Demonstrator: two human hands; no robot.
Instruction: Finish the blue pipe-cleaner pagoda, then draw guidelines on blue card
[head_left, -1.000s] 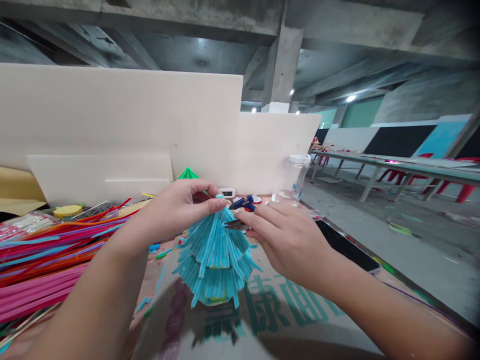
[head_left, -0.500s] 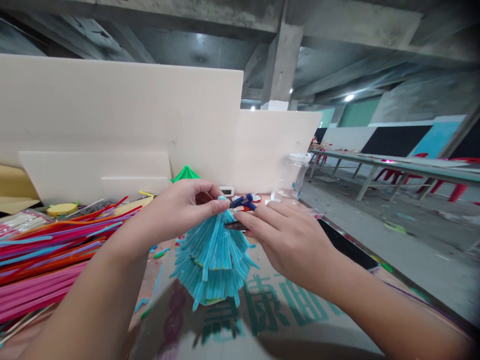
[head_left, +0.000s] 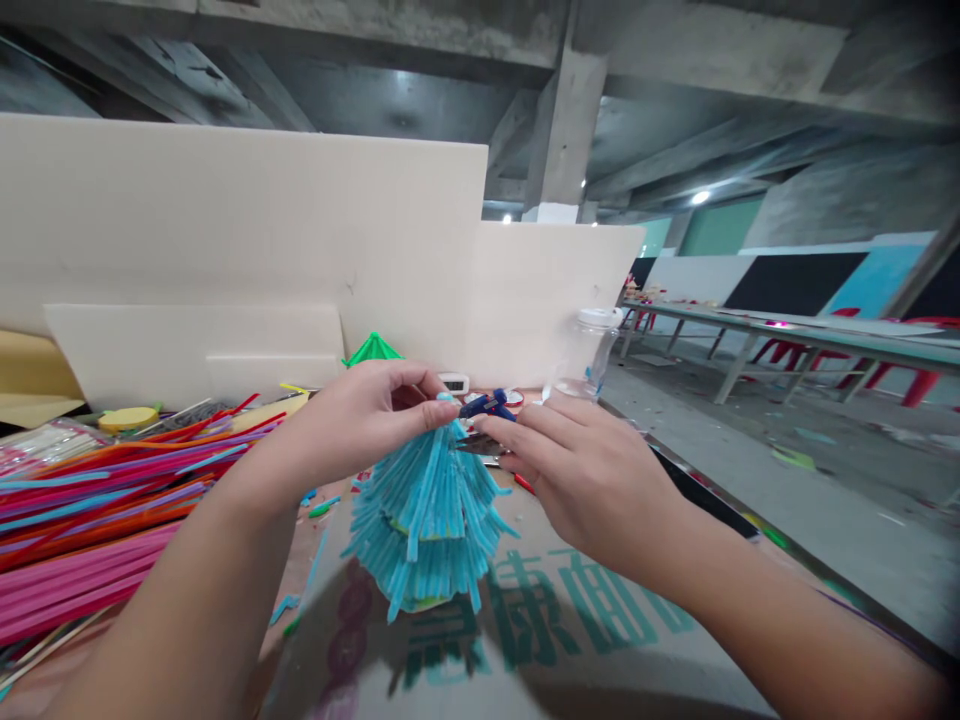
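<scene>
Thumb and forefinger of the left hand (head_left: 360, 410) are pinched together on the tip of a blue tiered cone (head_left: 435, 500). Fingers of the right hand (head_left: 592, 465) are closed around a metal tool (head_left: 484, 447), its handle mostly hidden; its pointed end lies at the cone's upper right side, though contact cannot be told. The cone stands upright near the middle, over printed cardboard (head_left: 555, 650). To the left lie colourful strips (head_left: 97, 520); on the far side are a green cone (head_left: 374, 348) and, farther right, a clear bottle (head_left: 586, 355).
</scene>
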